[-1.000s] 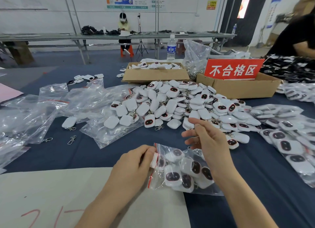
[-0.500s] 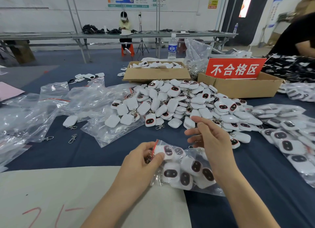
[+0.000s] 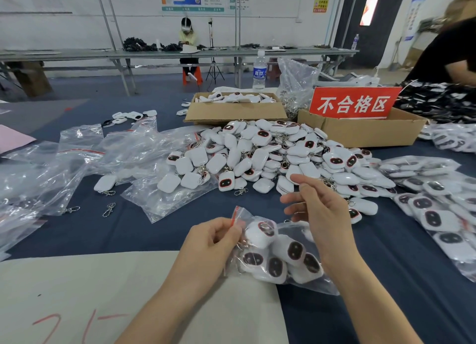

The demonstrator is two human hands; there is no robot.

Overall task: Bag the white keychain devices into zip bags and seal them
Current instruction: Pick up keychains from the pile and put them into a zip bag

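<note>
Pinching the red-striped mouth of the zip bag (image 3: 318,283) with the left hand (image 3: 208,243), near the front edge of the worktop (image 3: 128,230), partly on a white sheet (image 3: 103,292). Packed with several white keychain devices (image 3: 280,256). Holding the right hand (image 3: 319,207) just above the bag, fingers spread, gripping nothing. Further back, mid-worktop: loose pile of devices (image 3: 270,153).

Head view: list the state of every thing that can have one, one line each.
zip bag, filled with devices, seal of its mouth unclear.
left hand, fingers pinch the bag's red zip strip.
right hand, open, holding nothing, above the bag.
device pile, loose, unbagged.
spare bags, empty, lying at left.
water bottle, upright, capped.
cardboard box, open, devices inside.
</note>
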